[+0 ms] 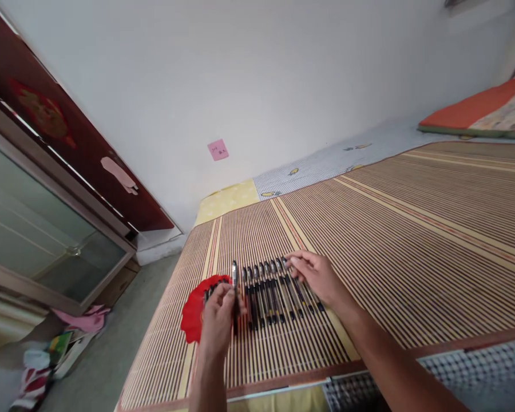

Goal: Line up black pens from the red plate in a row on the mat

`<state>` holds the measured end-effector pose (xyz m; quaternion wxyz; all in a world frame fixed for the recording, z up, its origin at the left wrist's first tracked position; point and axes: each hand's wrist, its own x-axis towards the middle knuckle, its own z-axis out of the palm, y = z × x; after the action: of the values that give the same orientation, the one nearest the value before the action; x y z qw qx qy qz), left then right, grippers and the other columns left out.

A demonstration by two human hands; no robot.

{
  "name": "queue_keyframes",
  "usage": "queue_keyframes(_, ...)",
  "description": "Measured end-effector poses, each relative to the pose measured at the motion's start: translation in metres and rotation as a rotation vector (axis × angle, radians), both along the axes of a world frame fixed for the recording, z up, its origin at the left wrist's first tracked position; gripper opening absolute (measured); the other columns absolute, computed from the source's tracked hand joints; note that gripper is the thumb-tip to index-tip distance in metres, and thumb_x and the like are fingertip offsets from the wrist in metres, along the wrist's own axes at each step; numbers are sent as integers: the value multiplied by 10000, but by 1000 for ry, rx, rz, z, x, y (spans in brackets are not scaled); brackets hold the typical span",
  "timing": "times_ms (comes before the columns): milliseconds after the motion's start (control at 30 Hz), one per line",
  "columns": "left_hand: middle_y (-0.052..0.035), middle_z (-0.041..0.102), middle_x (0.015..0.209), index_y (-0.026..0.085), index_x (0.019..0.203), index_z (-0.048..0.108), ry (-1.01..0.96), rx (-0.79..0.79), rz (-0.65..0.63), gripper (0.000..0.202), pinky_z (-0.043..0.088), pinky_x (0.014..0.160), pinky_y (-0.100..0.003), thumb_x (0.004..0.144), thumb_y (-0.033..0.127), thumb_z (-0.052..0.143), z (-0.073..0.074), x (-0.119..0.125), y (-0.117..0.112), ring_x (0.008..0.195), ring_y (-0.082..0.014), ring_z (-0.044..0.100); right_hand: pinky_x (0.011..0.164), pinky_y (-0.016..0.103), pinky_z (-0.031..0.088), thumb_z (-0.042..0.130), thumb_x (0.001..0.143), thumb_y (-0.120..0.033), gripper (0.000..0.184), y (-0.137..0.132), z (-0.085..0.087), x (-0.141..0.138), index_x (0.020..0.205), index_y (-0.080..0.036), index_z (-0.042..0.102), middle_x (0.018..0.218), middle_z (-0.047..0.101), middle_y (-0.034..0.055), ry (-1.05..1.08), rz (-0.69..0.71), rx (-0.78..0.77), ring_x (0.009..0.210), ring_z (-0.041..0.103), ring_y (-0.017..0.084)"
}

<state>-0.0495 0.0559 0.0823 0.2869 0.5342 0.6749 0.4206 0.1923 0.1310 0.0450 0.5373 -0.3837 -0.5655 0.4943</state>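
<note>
Black pen point(234, 271) pinched in my left hand point(217, 313), right hand point(316, 276) grip unclear, I should level the pen row point(277, 292) gently.

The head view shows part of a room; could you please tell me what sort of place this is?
Probably a bedroom in a home: there is a wide striped mat, a patterned sheet showing beyond it, and a partly orange cushion at the far right.
</note>
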Motion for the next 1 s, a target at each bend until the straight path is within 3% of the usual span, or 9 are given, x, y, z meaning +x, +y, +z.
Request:
queue_keyframes(67,64,533,633,223,875,511,-417,6,-155,271,371,500,-190,924,486,555,-4,27,-8,490,-79,450,586,257,497,613,904,-477,357,-6,7,-7,1070,-177,712,980,726,81,78,158,-30,720,644,147)
queue_keyframes(133,76,512,635,204,880,533,-685,-25,-247,272,306,470,-162,903,450,646,-11,49,-13,474,-47,368,609,256,491,671,874,-496,379,-11,13,-13,1071,-174,713,886,713,47,129,287,-56,693,622,130)
queue_keyframes(233,71,530,645,183,867,558,-820,-69,-292,298,281,457,-150,892,445,697,-21,69,-16,472,-31,344,619,251,465,779,783,-510,396,-15,18,-18,977,-170,718,745,661,-7,175,361,-113,648,584,113)
queue_keyframes(400,88,523,584,182,798,527,-804,-62,-304,404,239,413,-139,838,508,763,-29,77,-15,408,-8,325,653,244,458,858,698,-490,374,-21,20,-24,815,-178,688,726,638,-28,187,330,-176,664,567,105)
queue_keyframes(533,75,548,526,177,795,555,-754,-110,-283,467,156,347,-151,794,594,766,-33,81,-17,350,-18,303,728,283,512,818,749,-521,364,-14,15,-14,839,-189,699,796,675,7,195,186,-214,737,614,136)
queue_keyframes(633,58,573,521,166,812,585,-763,-179,-314,463,134,334,-163,799,596,758,-37,82,-20,335,-24,297,719,288,526,791,763,-558,404,2,7,16,892,-183,720,865,704,43,248,-74,-208,768,634,150)
queue_keyframes(767,37,613,572,152,855,622,-814,-107,-253,449,240,382,-162,827,586,733,-37,78,-18,386,-35,379,625,254,495,822,689,-546,445,24,-8,59,883,-155,734,806,714,54,140,-374,-134,733,636,157)
queue_keyframes(867,14,644,634,141,889,656,-816,-45,-210,433,354,471,-179,847,567,721,-36,70,-13,474,-59,472,612,262,508,780,741,-466,354,36,-23,71,883,-145,735,775,728,61,-42,-406,-109,712,665,174)
queue_keyframes(1000,19,630,670,143,898,684,-793,-18,-188,392,364,505,-192,863,532,721,-40,61,-10,525,-68,482,680,265,548,709,800,-239,231,60,-38,64,1006,-136,722,826,759,73,-242,-375,-88,731,710,172)
